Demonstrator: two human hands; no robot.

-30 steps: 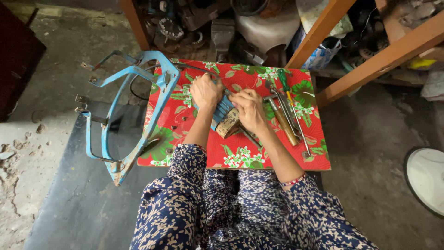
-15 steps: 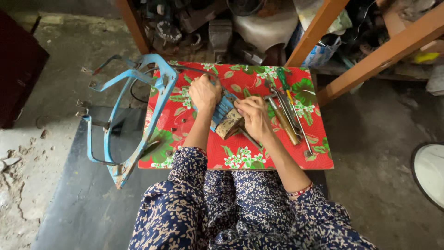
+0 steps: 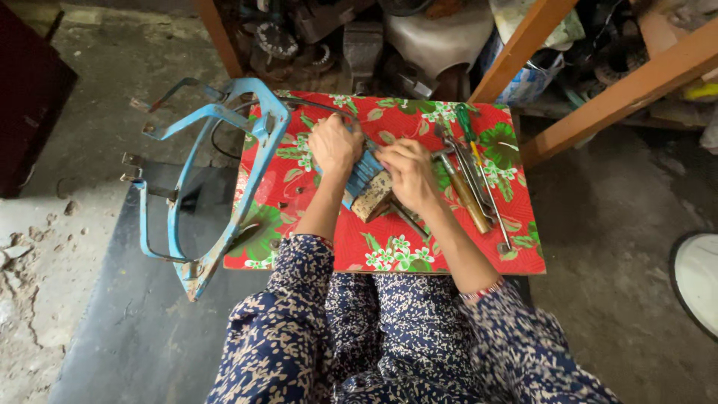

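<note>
My left hand [image 3: 333, 144] and my right hand [image 3: 408, 172] rest close together on a small low table covered with a red floral cloth [image 3: 299, 194]. Between them lies a small blue ribbed part [image 3: 361, 174] joined to a tan, worn block [image 3: 373, 196]. My left hand grips the blue part's upper end. My right hand presses on it from the right, fingers curled; what they pinch is hidden. Just right of my right hand lie several hand tools [image 3: 471, 179], among them a wooden-handled one and long metal rods.
A blue metal frame [image 3: 224, 172] leans on the table's left edge, reaching onto a dark floor mat [image 3: 112, 329]. Orange wooden beams [image 3: 598, 97] and a pile of metal parts [image 3: 359, 37] stand behind the table. A white round object [image 3: 695, 277] lies far right.
Both hands stay on the blue part with only slight finger shifts. The camera has drifted a little.
</note>
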